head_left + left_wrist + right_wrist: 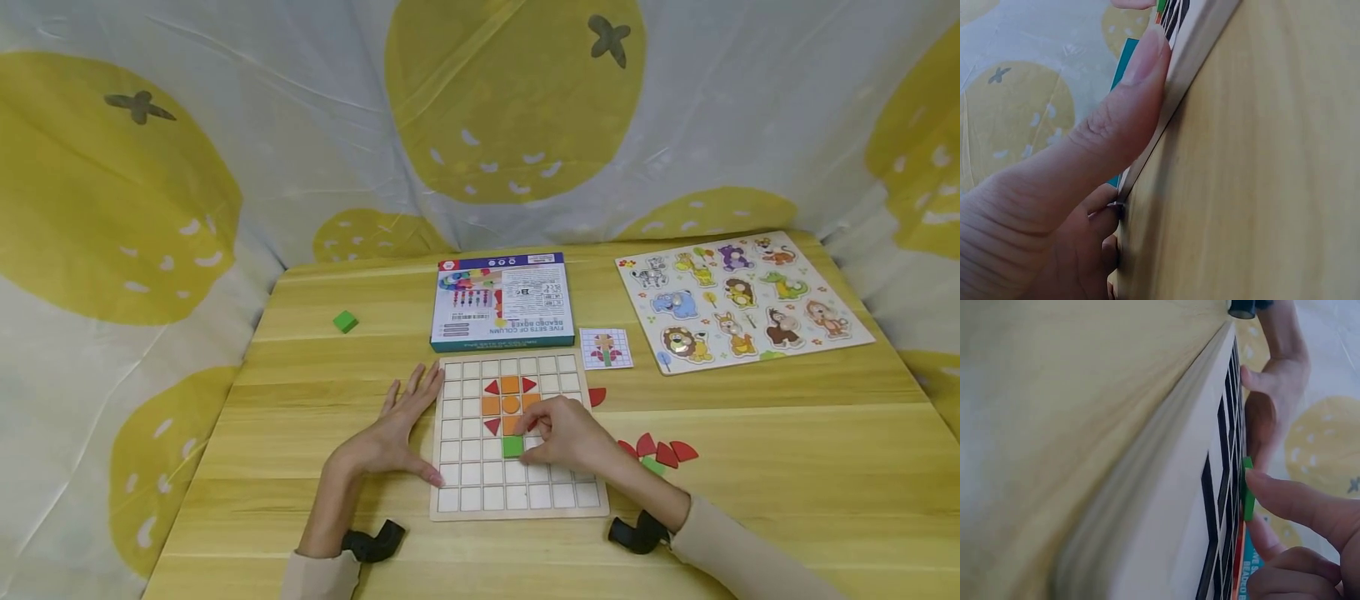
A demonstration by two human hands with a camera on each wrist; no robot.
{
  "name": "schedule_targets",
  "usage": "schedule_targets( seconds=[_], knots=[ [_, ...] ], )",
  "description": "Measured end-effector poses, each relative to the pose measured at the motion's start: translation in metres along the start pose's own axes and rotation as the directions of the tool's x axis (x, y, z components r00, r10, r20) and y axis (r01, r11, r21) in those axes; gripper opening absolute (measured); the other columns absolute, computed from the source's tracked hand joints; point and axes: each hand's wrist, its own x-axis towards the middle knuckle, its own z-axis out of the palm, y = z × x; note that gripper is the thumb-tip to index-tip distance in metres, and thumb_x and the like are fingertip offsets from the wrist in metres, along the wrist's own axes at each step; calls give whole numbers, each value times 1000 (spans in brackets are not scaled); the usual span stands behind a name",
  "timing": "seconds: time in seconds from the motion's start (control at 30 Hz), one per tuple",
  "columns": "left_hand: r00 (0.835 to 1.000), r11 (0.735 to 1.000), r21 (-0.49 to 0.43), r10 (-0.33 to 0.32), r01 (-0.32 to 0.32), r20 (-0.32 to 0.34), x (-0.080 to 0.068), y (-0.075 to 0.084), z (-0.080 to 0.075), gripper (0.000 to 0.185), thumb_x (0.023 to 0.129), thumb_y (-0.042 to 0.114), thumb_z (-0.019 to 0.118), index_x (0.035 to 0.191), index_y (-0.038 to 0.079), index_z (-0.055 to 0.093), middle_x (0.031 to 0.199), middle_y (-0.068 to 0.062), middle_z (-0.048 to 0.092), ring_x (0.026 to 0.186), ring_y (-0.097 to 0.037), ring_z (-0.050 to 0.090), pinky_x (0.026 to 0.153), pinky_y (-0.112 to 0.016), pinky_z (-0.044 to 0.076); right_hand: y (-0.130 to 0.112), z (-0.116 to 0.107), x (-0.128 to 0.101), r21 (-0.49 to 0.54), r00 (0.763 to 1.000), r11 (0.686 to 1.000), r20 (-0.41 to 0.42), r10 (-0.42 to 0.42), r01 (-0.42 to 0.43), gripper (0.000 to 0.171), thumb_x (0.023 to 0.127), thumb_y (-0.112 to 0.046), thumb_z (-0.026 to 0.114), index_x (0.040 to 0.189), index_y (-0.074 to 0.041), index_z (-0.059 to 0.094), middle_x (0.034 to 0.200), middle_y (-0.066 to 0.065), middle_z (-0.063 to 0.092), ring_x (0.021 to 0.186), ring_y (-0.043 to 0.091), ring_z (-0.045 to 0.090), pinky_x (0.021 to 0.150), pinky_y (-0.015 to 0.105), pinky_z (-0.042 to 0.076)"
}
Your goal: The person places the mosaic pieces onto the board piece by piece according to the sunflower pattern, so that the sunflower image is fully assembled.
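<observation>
A wooden grid board [517,515] lies in front of me with orange squares [510,384], an orange circle [511,404] and small red triangles [492,427] in its cells. My right hand [566,433] pinches a green square tile [513,447] between thumb and index finger, just below the lowest orange square. In the right wrist view this green tile stands slightly proud of the grid. My left hand [378,442] is spread along the board's left side, its thumb [1141,75] against the edge and the other fingers straight.
Red quarter-circle pieces [666,454] and a green piece [653,464] lie right of the board, partly behind my right forearm. Beyond the board are a boxed set [502,304], a pattern card [606,348] and an animal puzzle [720,292]. A green block [345,322] sits back left.
</observation>
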Motion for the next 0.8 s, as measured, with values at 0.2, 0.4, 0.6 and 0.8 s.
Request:
schedule_targets(
  seconds=[0.2, 0.4, 0.6, 0.8],
  knots=[
    [1000, 1000, 9, 0, 0, -1, 1, -1, -1, 152, 56, 43, 101, 168, 13, 1, 176, -4, -8, 162, -31, -17, 128, -61, -14, 1, -2, -1, 5, 1000, 1000, 1, -8, 8, 24, 73, -10, 93, 91, -12, 77, 55, -4, 38, 50, 11, 34, 49, 21, 21],
    [1000, 1000, 12, -9, 9, 8, 0, 0, -1, 152, 56, 42, 101, 168, 14, 1, 176, -5, -7, 162, -31, -16, 129, -60, -15, 3, -4, -2, 45, 999, 999, 27, -22, 20, 21, 77, -7, 90, 95, -11, 80, 56, -4, 38, 51, 12, 33, 49, 20, 21],
    [1000, 1000, 14, -11, 11, 8, 0, 0, -1, 152, 57, 41, 101, 168, 14, 1, 176, -5, -7, 162, -31, -16, 129, -59, -15, 3, -4, 1, 49, 999, 998, 24, -30, 29, 18, 78, -6, 89, 94, -11, 82, 58, -3, 43, 54, 13, 35, 50, 20, 22],
    [1000, 1000, 9, -6, 6, 10, -1, -1, -1, 151, 57, 42, 101, 168, 14, 1, 176, -5, -7, 162, -31, -16, 129, -60, -15, 4, -2, 4, 51, 999, 998, 40, -23, 21, 18, 78, -8, 89, 94, -14, 84, 59, -3, 43, 56, 13, 36, 52, 20, 23]
  ],
)
